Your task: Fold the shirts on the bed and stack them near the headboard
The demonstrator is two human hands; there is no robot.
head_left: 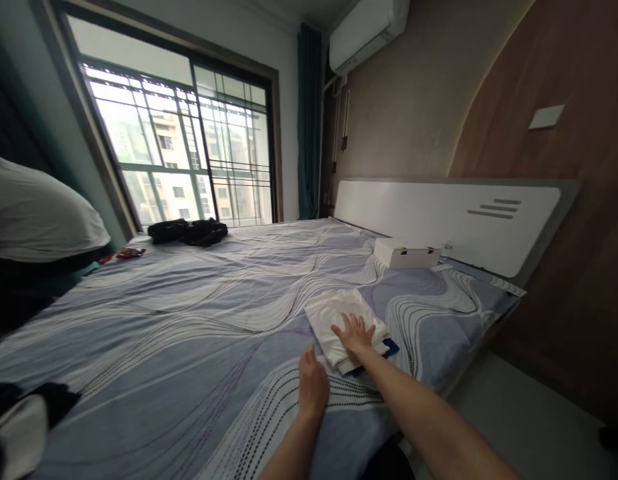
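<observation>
A white folded cloth (333, 313), perhaps a garment, lies flat on the bed. My right hand (356, 333) rests on top of it, palm down with the fingers spread. Something dark blue (390, 347) sticks out from under the cloth at its right corner, partly hidden by my right wrist. Just left of the cloth's near edge is my left hand (313, 383), seen from its side, with the fingers reaching forward and nothing visible in them. Whether it touches the cloth's edge is hard to make out.
The bed (189, 347) has a patterned grey-blue sheet. A white box (406, 255) stands near the headboard (439, 210). Black clothing (189, 231) lies at the far edge, dark and white fabric (26, 420) at near left. Another person (39, 210) bends over beyond the left side.
</observation>
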